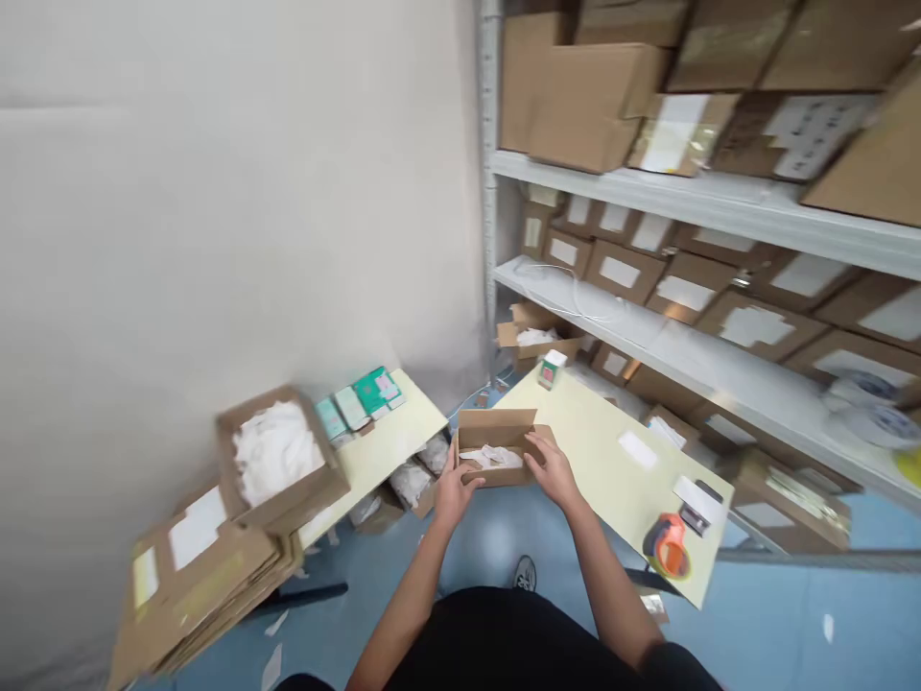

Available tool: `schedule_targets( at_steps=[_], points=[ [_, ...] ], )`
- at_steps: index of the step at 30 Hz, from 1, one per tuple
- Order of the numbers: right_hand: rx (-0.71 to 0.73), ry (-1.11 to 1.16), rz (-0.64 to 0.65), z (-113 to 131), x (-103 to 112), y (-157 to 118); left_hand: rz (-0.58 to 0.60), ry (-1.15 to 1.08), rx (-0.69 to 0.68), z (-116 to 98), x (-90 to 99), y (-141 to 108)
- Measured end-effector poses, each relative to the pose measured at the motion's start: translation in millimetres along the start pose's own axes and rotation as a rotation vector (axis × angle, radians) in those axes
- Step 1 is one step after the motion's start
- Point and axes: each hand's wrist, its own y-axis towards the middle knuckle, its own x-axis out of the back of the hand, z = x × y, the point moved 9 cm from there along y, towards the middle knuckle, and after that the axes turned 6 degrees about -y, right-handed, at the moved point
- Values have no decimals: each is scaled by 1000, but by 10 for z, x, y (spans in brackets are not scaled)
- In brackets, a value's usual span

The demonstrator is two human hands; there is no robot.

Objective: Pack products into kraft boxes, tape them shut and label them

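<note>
Between my hands is a small open cardboard box (496, 477), its back flap standing up and crumpled white packing material (493, 457) inside. My left hand (455, 491) grips the box's left end, with the thumb over the front edge. At the right end, my right hand (552, 468) is closed around the wall and flap, its fingers reaching over the rim. The box is held in front of my body, above the blue floor, in the gap between two tables. What lies under the white material is hidden.
On the left table (421, 413) stand a larger carton (335, 480) of white packing and green packets (378, 389). The right table (594, 422) bears a small green-and-white box (552, 369) and tape rolls (669, 547). Metal shelving (676, 336) with many cartons flanks it. Flattened cardboard (208, 585) lies lower left.
</note>
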Motion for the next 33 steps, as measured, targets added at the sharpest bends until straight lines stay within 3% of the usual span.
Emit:
schedule_targets(
  at_steps=[6,9,12,18,24,29,33],
  points=[
    [-194,-64,-217,-894,1043,-309,219,-59,-175,-837,-1055,481],
    [-286,-72,-301,-1251,1343,-485,303,-80,-199,-1102,-1484,670],
    [-354,-82,-363,-1512,1507,-587,364,-88,-217,-1248,-1833,857],
    [-426,-108,-429,-1822,1675,-566,475,-92,-280,-1323,-2423,1302],
    [-563,-126,-451,-2064,1723,-343,674,-41,-297,-1207,-3114,1849],
    [-685,-90,-475,-2175,1592,27,922,107,-351,-974,-3671,2256],
    [-751,31,-502,-2238,1372,428,1013,216,-291,-738,-3835,2529]
  ],
)
